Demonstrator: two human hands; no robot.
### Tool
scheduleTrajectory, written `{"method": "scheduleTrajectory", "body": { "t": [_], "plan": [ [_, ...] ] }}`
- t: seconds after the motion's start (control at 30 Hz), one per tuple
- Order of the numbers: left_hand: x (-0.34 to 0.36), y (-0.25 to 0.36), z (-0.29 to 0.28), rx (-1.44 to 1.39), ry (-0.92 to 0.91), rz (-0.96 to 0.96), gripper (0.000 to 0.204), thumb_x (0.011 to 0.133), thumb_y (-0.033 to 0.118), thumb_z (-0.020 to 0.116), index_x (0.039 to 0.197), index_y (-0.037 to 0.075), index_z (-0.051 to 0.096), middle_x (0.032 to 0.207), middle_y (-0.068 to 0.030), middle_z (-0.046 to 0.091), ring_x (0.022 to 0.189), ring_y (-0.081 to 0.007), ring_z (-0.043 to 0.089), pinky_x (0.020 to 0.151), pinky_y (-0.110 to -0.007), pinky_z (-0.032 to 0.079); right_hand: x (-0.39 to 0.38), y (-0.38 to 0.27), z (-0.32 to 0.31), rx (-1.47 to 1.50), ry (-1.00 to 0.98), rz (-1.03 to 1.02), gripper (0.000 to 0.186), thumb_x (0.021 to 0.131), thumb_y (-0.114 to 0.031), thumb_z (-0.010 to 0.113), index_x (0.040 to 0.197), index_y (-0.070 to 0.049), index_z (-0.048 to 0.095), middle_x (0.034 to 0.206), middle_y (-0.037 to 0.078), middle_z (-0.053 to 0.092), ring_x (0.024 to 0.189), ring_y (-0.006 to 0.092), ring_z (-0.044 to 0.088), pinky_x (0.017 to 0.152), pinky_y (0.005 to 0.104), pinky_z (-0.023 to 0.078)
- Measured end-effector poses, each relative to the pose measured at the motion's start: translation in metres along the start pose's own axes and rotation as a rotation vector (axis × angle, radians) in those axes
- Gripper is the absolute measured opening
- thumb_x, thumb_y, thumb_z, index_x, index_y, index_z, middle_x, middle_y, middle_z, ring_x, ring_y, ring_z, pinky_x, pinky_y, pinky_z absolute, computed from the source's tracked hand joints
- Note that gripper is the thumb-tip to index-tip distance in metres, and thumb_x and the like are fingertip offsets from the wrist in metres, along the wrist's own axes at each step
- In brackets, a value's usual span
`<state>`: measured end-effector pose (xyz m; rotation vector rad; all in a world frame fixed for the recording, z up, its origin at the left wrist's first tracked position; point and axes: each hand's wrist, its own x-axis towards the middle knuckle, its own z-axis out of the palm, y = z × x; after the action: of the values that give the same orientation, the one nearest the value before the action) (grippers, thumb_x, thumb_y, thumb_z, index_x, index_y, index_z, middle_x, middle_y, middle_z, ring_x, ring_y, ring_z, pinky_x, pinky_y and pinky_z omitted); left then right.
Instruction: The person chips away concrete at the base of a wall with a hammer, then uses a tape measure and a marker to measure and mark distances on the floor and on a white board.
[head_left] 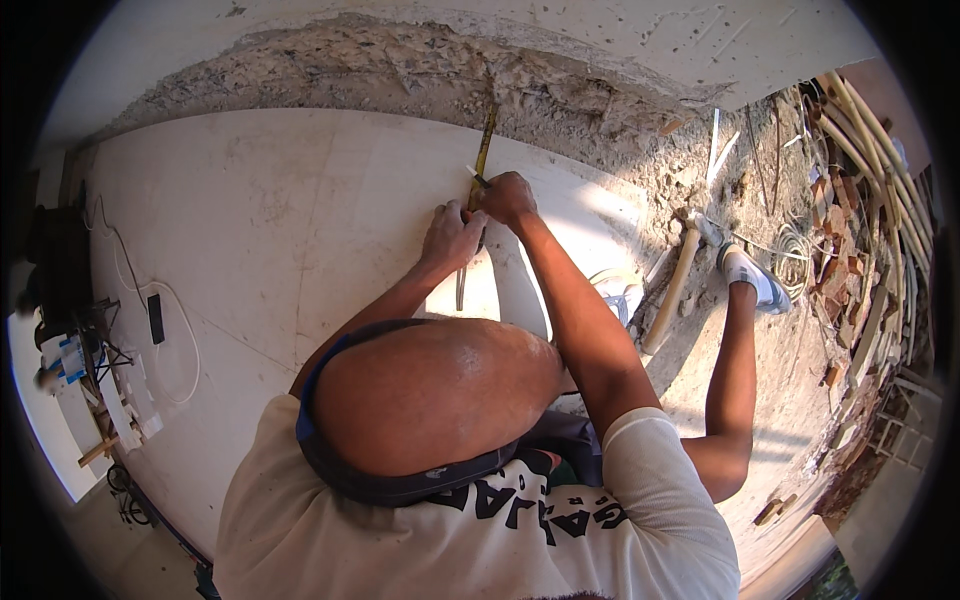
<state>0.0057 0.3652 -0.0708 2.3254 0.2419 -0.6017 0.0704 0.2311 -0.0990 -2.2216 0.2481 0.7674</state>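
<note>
The right hand [508,197] is closed on a slim marking pencil [478,177], its pale tip pointing up and left. Just beside it, the left hand [453,237] seems curled around the dark case of a tape measure [485,148]; the fingers cover most of that case. The yellow blade runs out over the wide white panel [230,230] and past its far edge, to the broken, crumbling masonry [400,75] beyond. The step in hand looks like measuring and marking near that edge; the next move probably calls for a steady blade and a light pencil stroke against it. To the right, well apart from the hands, lies a wooden-handled hammer [672,292], with a coil of cable [793,255] and a bundle of pale conduits [885,180] farther off.
</note>
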Motion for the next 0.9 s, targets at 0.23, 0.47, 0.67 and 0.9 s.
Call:
{"method": "scheduleTrajectory", "body": {
  "t": [0.23,0.47,0.67,0.9],
  "plan": [
    [0.003,0.0,0.002,-0.011,0.021,0.011,0.054,0.086,0.045,0.054,0.113,-0.001,0.053,0.115,-0.0247,0.051,0.107,-0.0398,0.053,0.093,-0.046,0.042,0.003,0.002,0.003,-0.009,0.011,-0.02,0.03,0.076,-0.032,0.066,0.092,-0.006,0.073,0.095,0.019,0.069,0.094,0.0328,0.066,0.083,0.0403,0.053],
    [0.008,-0.007,0.02,-0.091,-0.09,-0.008,0.049,0.085,0.042,0.054,0.109,-0.001,0.054,0.111,-0.0221,0.052,0.103,-0.0391,0.054,0.091,-0.046,0.042,-0.014,0.029,0.004,0.038,0.18,-0.131,0.031,0.077,-0.032,0.064,0.088,-0.004,0.072,0.082,0.02,0.068,0.079,0.0357,0.066,0.074,0.0423,0.051],
    [-0.034,0.044,0.05,-0.013,-0.167,0.165,0.042,0.087,0.039,0.054,0.106,0.002,0.052,0.111,-0.0213,0.052,0.103,-0.0369,0.053,0.09,-0.046,0.042,-0.062,0.087,-0.022,0.211,0.226,0.051,0.028,0.077,-0.031,0.064,0.083,-0.005,0.072,0.08,0.02,0.068,0.078,0.0342,0.066,0.075,0.0414,0.051],
    [-0.032,0.076,0.073,0.036,-0.236,0.248,0.04,0.086,0.037,0.055,0.105,0.002,0.052,0.111,-0.021,0.053,0.106,-0.0339,0.052,0.092,-0.042,0.041,-0.079,0.113,-0.057,0.209,0.273,0.135,0.032,0.076,-0.033,0.063,0.083,-0.004,0.071,0.082,0.023,0.067,0.081,0.0367,0.065,0.076,0.0426,0.05]
  ]
}}
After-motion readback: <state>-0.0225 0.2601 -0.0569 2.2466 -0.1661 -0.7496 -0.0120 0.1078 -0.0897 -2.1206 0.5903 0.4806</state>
